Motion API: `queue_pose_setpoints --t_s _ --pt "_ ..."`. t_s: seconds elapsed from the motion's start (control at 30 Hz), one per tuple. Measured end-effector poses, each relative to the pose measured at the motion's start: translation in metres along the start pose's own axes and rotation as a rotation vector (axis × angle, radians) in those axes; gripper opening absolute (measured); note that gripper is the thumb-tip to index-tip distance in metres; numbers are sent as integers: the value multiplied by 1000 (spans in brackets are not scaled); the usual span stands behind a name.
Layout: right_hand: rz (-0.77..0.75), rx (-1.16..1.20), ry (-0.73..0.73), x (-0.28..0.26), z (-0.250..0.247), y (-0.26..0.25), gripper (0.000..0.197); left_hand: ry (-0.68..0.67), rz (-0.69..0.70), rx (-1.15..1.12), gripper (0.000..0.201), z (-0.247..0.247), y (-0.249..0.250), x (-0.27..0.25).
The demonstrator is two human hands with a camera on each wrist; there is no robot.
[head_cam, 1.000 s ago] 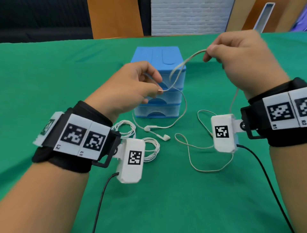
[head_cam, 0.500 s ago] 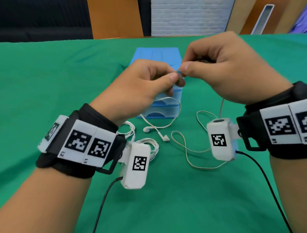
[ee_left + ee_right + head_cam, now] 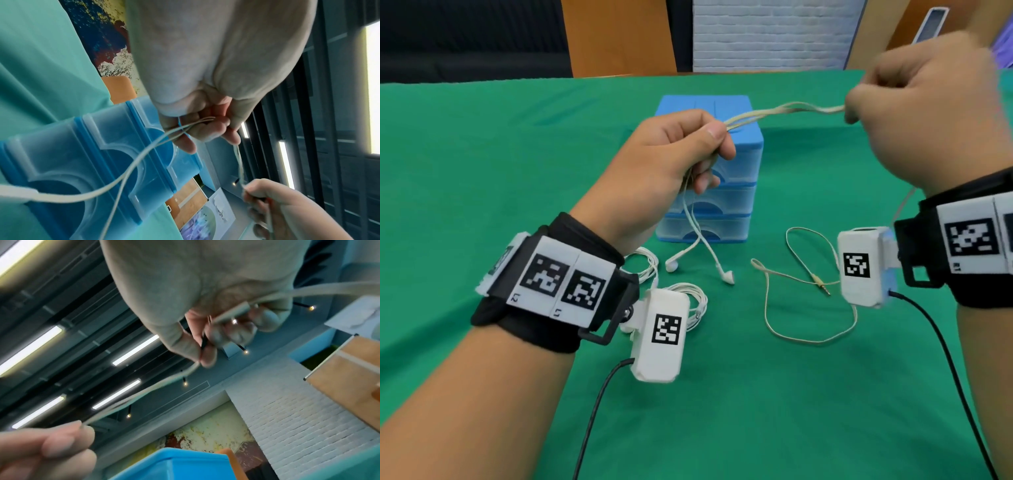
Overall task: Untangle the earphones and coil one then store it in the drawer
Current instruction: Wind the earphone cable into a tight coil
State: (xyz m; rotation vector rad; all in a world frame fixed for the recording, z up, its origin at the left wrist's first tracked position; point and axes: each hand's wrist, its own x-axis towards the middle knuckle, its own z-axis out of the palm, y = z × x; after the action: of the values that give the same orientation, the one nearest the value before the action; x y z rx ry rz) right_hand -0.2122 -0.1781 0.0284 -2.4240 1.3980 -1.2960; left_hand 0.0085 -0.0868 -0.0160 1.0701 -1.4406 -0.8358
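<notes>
A beige earphone cable [image 3: 784,111] is stretched in the air between my two hands, in doubled strands. My left hand [image 3: 688,150] pinches its left end [image 3: 205,121] in front of the blue drawer unit [image 3: 712,192]. My right hand [image 3: 914,113] grips the other end [image 3: 197,366] up at the right. The rest of the beige cable [image 3: 791,308] loops on the green cloth, its gold plug [image 3: 822,287] lying free. Two white earbuds [image 3: 727,277] dangle from my left hand onto the cloth.
A coiled white earphone [image 3: 695,305] lies under my left wrist camera. The drawer unit's three translucent drawers are closed. The green table [image 3: 482,171] stretches wide to the left. Black cables run from both wrist cameras toward me.
My hands were together half a second ago. Now the right hand has pulled up and to the right, stretching the beige cable away from the left hand.
</notes>
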Motion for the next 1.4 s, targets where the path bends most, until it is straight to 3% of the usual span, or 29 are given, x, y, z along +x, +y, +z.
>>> queue_pose_setpoints --t_s 0.1,0.23,0.4,0.83,1.1,1.2,1.33,1.4 --pt "-32 10 -101 -6 4 -12 28 12 24 -19 25 4 1 2" --pt "-208 282 -246 -15 15 -43 38 11 52 -19 27 7 3 3" --pt "-173 426 -341 -28 39 -57 25 -13 81 -24 30 10 4 4" --pt "-256 223 -90 -20 28 -41 20 -11 40 42 23 2 4 2" --pt "-140 131 131 -9 17 -21 28 -58 -34 -56 26 -3 8 -2" --pt "-100 118 57 -9 19 -15 25 -119 -112 -104 33 -1 10 -5" --pt "-90 -5 -263 -12 19 -13 19 -157 -152 -210 38 -3 14 -7" --pt "-170 115 -267 -15 16 -23 28 -152 -134 -259 35 -4 15 -7"
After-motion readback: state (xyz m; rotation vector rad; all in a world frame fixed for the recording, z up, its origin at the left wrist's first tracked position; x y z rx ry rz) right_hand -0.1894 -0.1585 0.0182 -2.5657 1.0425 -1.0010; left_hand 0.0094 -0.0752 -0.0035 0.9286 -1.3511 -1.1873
